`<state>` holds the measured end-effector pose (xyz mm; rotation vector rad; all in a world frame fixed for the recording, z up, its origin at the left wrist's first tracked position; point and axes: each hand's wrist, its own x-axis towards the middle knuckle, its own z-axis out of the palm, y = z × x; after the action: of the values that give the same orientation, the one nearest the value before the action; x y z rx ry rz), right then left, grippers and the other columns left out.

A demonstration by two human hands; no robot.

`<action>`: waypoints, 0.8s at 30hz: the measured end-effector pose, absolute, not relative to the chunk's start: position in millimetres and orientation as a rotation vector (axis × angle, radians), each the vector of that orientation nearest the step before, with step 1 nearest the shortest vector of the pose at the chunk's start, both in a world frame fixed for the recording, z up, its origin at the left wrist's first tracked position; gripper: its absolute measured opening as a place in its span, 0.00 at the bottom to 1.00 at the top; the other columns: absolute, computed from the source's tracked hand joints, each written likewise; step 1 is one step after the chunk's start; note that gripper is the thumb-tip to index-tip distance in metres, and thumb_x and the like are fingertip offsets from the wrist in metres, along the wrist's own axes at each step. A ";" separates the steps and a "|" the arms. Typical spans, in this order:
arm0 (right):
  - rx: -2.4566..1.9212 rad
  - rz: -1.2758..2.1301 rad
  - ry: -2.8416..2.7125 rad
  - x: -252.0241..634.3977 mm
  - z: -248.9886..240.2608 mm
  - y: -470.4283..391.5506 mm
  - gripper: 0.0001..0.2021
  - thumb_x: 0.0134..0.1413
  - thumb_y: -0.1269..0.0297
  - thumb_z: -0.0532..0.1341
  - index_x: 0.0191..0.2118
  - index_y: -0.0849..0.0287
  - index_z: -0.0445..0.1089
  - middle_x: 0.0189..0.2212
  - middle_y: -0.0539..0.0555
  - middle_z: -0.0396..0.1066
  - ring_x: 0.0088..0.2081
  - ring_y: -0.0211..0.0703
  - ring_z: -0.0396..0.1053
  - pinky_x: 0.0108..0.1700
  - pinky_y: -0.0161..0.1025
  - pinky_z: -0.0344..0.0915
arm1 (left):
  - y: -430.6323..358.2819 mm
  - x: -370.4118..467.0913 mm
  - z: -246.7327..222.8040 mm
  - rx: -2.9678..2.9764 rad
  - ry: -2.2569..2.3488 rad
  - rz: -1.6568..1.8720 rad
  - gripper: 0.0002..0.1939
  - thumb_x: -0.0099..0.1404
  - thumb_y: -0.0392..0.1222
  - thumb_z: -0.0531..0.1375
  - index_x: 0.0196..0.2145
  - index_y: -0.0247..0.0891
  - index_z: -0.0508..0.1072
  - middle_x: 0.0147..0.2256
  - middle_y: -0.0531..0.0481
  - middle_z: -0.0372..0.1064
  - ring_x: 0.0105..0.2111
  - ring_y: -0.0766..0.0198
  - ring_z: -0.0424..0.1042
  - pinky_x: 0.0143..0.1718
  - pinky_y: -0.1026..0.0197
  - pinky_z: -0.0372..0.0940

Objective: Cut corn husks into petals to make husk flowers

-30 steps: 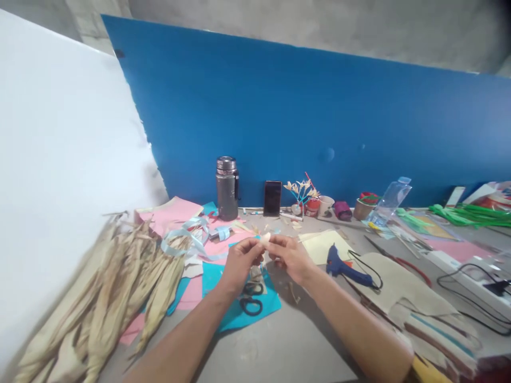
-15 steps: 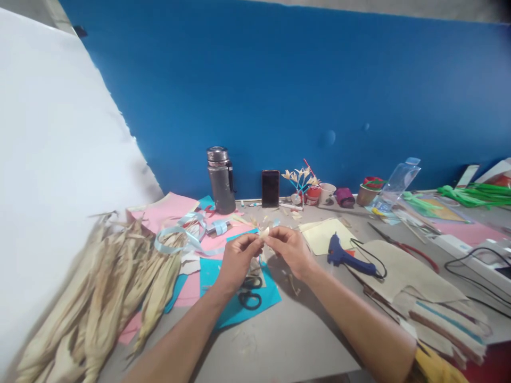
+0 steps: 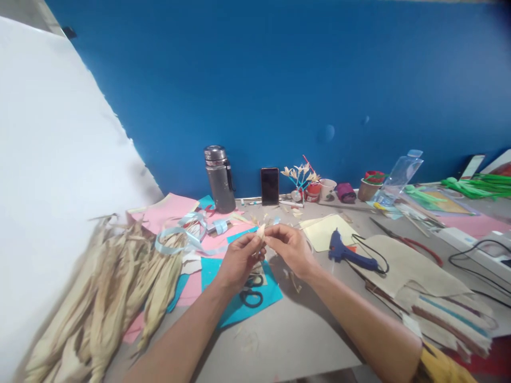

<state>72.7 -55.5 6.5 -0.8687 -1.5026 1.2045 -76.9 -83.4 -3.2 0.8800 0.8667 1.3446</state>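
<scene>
Between the fingertips of both hands is a small cream-coloured husk piece (image 3: 261,232), pointed at its top. My left hand (image 3: 241,259) is closed, its thumb and fingers pinching the piece from the left. From the right, my right hand (image 3: 288,247) pinches at the same piece, thumb and forefinger pressed close to it. Below the hands, black-handled scissors (image 3: 251,299) lie on a blue paper sheet (image 3: 229,314), their blades partly hidden. To the left rests a heap of dried corn husks (image 3: 106,298). Right of the hands lies a blue glue gun (image 3: 351,256).
A grey thermos (image 3: 221,183) and an upright phone (image 3: 270,187) stand by the blue wall. Pale husk flowers on blue stems (image 3: 300,178) are beside a paper cup (image 3: 327,189). Pliers (image 3: 407,242), a clear bottle (image 3: 399,178) and a power strip (image 3: 475,250) lie right.
The husk piece now shows more of its pointed tip above the left thumb. Both hands stay almost in place; the whole view has shifted slightly.
</scene>
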 end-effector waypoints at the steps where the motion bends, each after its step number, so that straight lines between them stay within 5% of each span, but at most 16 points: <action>1: -0.865 1.199 -1.506 72.9 7.2 -55.8 0.09 0.49 0.60 0.65 0.33 0.61 0.75 0.25 0.50 0.71 0.26 0.37 0.64 0.30 0.35 0.60 | -83.4 -76.8 -3.1 0.876 0.865 1.346 0.15 0.53 0.50 0.71 0.28 0.35 0.77 0.26 0.52 0.66 0.27 0.69 0.64 0.31 0.64 0.61; 24: -1.001 1.132 -1.620 77.6 16.6 -62.3 0.11 0.47 0.59 0.62 0.23 0.60 0.68 0.18 0.46 0.59 0.21 0.34 0.53 0.24 0.33 0.51 | -82.4 -87.7 2.6 1.177 1.046 1.396 0.10 0.56 0.46 0.67 0.29 0.36 0.76 0.26 0.52 0.68 0.28 0.65 0.66 0.34 0.62 0.62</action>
<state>77.6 -62.3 16.6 -1.0012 -1.6203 1.1319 -87.7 -82.4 2.6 1.1767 1.0458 1.3959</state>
